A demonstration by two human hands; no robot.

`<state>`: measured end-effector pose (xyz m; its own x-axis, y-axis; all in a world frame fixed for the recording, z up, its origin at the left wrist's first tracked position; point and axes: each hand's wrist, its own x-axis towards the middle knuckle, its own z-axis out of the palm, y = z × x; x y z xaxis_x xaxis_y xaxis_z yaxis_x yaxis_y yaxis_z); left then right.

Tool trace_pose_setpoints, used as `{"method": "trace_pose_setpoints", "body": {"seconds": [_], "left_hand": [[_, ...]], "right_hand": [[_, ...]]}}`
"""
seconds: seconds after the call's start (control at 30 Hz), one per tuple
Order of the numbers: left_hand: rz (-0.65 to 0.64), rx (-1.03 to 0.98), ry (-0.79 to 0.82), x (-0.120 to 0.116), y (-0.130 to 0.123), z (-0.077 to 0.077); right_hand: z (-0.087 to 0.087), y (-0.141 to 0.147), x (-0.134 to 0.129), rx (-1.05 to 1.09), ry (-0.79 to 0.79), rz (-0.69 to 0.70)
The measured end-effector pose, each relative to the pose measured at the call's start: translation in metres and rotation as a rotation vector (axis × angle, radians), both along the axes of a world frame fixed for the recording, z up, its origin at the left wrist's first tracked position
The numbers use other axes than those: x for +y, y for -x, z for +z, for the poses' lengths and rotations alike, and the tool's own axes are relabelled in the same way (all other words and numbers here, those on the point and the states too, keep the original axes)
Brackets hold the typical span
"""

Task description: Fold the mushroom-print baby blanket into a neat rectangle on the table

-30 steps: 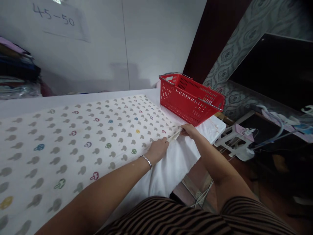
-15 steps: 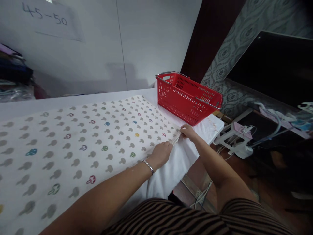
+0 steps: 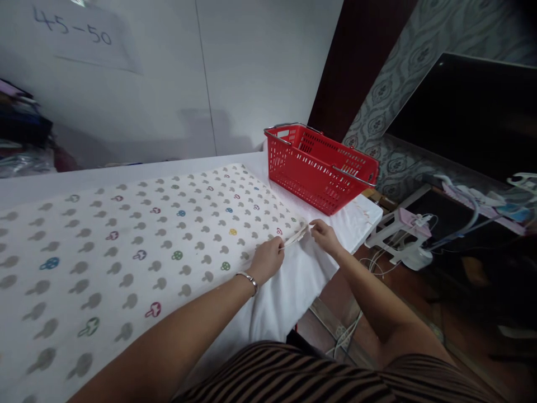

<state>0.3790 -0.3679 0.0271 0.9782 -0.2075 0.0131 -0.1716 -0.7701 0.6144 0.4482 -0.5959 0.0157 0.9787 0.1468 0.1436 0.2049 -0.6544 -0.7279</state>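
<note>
A white cloth point(image 3: 168, 232) printed with grey and coloured mushrooms lies spread flat over the table. My left hand point(image 3: 268, 258) is closed on its near edge, close to the right corner, where a narrow strip of the edge is lifted and folded. Just right of that corner is my right hand point(image 3: 326, 237), its fingers curled and their tips close together. Whether these fingertips still pinch the corner cannot be made out. A bracelet point(image 3: 248, 281) circles my left wrist.
Beyond my right hand, a red plastic basket point(image 3: 321, 170) with metal handles stands on the white-covered table point(image 3: 289, 299). To the right are a small stool point(image 3: 403, 232) with cables and a dark screen point(image 3: 465, 117). Bagged items point(image 3: 25, 134) lie at the far left.
My left hand has slid a little left along the cloth's edge. My right hand has shifted slightly away from the corner, and more of the folded strip shows between the hands.
</note>
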Motion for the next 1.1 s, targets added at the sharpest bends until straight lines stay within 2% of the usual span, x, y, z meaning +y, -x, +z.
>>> {"method": "trace_pose_setpoints", "body": {"seconds": [0.1, 0.2, 0.37, 0.53, 0.67, 0.87, 0.97, 1.1], "left_hand": [[-0.006, -0.019, 0.004, 0.0, 0.0, -0.001], [-0.015, -0.011, -0.009, 0.0, 0.001, 0.001], [-0.051, -0.014, -0.044, -0.003, 0.004, 0.006], [-0.167, -0.094, -0.154, -0.009, 0.003, 0.004], [-0.227, -0.11, -0.23, -0.012, 0.002, 0.006], [-0.278, -0.028, -0.348, -0.017, 0.001, 0.017], [-0.294, -0.03, -0.369, -0.02, -0.001, 0.018], [-0.295, -0.037, -0.37, -0.022, -0.001, 0.015]], "right_hand": [[0.0, 0.016, 0.005, -0.098, 0.175, 0.163], [0.004, 0.022, 0.013, -0.103, 0.306, 0.253], [0.007, 0.02, 0.012, -0.272, 0.393, 0.208], [0.01, 0.026, 0.008, -0.372, 0.566, 0.163], [0.015, 0.027, 0.008, -0.42, 0.596, 0.189], [0.026, 0.02, 0.003, -0.407, 0.629, 0.39], [0.028, 0.016, 0.0, -0.399, 0.591, 0.478], [0.025, 0.011, -0.002, -0.393, 0.531, 0.486]]}}
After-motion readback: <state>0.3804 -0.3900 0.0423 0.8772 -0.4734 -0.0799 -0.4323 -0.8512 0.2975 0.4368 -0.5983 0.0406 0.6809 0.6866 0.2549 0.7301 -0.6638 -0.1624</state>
